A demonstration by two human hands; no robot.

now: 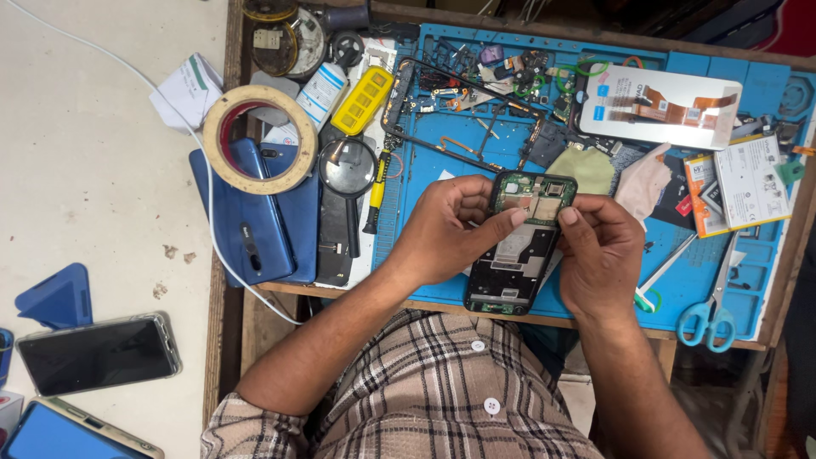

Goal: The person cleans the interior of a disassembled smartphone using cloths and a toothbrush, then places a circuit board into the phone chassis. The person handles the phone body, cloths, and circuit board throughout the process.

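Two bare hands hold an opened smartphone (520, 246) above the near edge of a blue silicone work mat (442, 144), at about 6 o'clock on the bench (234, 314). The left hand (446, 229) wraps the phone's left flank, its grip clenched on the frame with the forefinger laid across the upper board. The right hand (599, 255) grasps the right flank, thumb pressed at the top corner. The back cover is already off: green circuit board, metal shields and a flat black lower plate lie exposed, and the battery bay appears empty. By that showing, disassembly is well along, while the board itself is still seated in the frame; whether its screws remain cannot be told.

At 12 o'clock of the phone lie loose small parts and a bare dark mid-frame (442, 102). At 1 o'clock rests a glossy display panel (659, 106) with an orange flex ribbon; at 3 o'clock, a flat white battery (748, 183). Blue-handled scissors (710, 319) lie at 4 o'clock. At 9 o'clock stand a round black-rimmed magnifier (347, 167), a yellow ridged case (363, 100), a roll of cream tape (259, 138) and a smooth blue back cover (255, 212).
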